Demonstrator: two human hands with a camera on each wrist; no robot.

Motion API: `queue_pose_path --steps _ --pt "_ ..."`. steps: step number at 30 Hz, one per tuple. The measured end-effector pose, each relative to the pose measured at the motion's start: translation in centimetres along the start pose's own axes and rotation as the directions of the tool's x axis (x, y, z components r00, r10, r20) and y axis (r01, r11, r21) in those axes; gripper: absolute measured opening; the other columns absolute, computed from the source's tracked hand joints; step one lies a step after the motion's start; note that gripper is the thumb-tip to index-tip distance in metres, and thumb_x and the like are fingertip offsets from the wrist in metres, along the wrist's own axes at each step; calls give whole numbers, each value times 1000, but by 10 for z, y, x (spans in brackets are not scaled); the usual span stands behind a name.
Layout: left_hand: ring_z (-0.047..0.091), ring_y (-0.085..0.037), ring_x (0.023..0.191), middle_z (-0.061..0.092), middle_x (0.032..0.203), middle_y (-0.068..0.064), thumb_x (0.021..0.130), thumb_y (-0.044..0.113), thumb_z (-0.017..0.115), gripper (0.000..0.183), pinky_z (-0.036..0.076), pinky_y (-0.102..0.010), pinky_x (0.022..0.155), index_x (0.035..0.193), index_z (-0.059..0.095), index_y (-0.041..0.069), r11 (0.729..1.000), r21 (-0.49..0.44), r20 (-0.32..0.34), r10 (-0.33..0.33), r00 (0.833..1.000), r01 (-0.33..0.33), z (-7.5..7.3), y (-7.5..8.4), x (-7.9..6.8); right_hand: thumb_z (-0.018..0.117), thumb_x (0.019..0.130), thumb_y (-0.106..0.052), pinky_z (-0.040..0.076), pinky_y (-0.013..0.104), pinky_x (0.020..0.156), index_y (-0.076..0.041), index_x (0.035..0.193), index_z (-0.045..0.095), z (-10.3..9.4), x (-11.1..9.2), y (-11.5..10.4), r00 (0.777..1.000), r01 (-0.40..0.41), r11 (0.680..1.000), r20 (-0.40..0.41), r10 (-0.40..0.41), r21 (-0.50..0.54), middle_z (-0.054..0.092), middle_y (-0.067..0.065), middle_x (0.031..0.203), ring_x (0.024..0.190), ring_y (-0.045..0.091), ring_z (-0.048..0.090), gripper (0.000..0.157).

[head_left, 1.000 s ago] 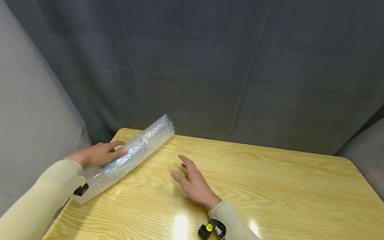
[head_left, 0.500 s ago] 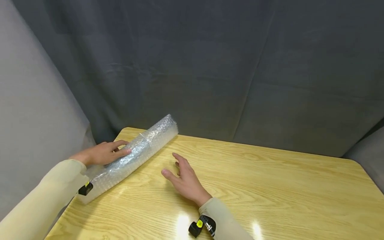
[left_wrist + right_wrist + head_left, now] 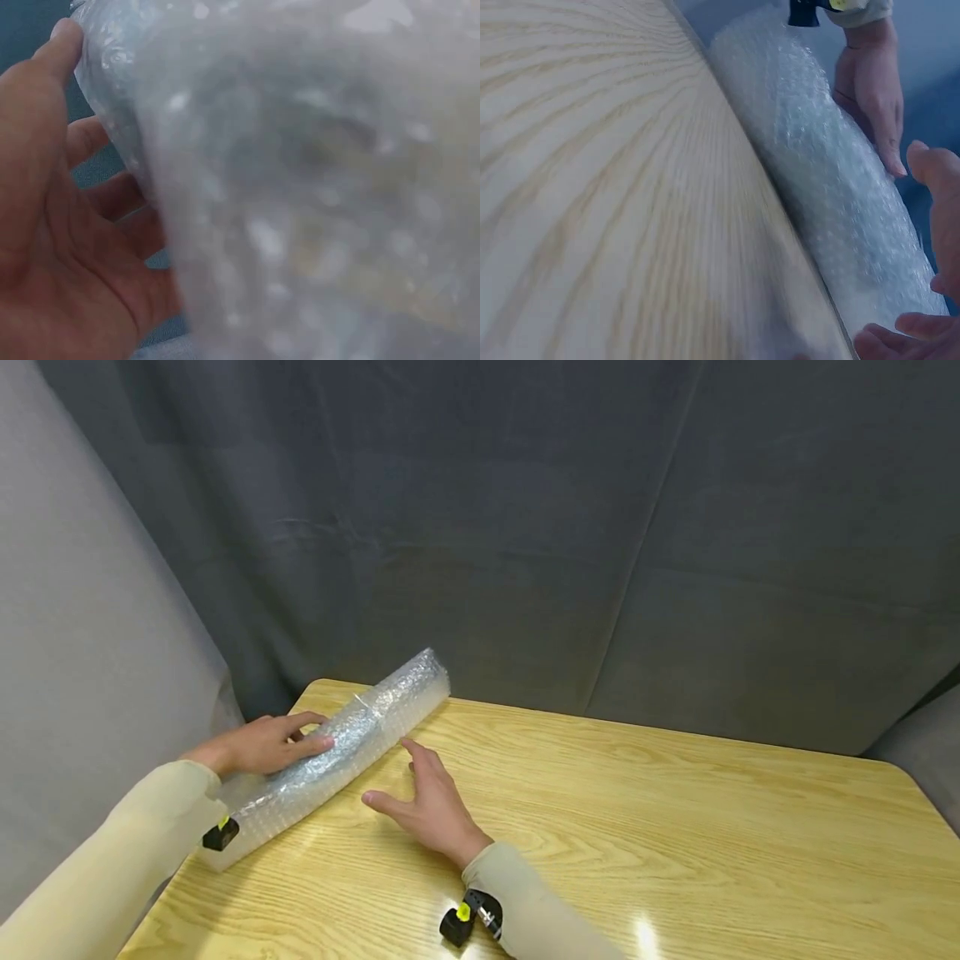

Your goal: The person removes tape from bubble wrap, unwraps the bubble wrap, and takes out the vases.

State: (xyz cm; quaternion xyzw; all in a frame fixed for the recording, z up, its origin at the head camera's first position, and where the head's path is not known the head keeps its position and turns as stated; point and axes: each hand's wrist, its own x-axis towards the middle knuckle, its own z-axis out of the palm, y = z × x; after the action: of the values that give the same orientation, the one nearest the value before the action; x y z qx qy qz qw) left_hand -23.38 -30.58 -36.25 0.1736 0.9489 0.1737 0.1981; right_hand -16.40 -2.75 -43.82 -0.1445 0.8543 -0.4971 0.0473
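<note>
A roll of clear bubble wrap lies diagonally along the left end of the wooden table. My left hand holds it from its outer side, thumb on top; in the left wrist view, that hand's fingers bend in behind the wrap, their tips partly hidden. Close to the roll's inner side is my right hand, fingers spread and relaxed, holding nothing. The right wrist view shows the roll between the two hands; whether the right fingertips touch it, I cannot tell.
The wooden table extends to the right. Behind it hangs a dark grey curtain, with a lighter grey drape on the left. A small black camera is strapped to each wrist.
My right hand has moved left, toward the bubble wrap roll. The left hand stays on the roll, and the whole view has shifted slightly.
</note>
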Motion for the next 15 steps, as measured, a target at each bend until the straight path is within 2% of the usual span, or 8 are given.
queue_pose_path --steps 8,15 --pt "68 -25 110 69 129 -14 101 64 53 63 56 -49 93 147 49 21 999 -48 21 15 1000 -14 4 4 5 72 91 -59 40 55 120 -20 164 28 16 6 -5 1000 -6 998 -20 5 -58 37 11 165 150 35 42 95" --pt "68 -20 104 70 126 -13 101 62 54 63 56 -43 88 146 51 19 997 -79 11 17 1000 -16 10 7 5 76 89 -56 39 55 121 -20 165 25 26 7 -7 999 -26 999 -41 25 -24 33 11 167 152 35 40 99"
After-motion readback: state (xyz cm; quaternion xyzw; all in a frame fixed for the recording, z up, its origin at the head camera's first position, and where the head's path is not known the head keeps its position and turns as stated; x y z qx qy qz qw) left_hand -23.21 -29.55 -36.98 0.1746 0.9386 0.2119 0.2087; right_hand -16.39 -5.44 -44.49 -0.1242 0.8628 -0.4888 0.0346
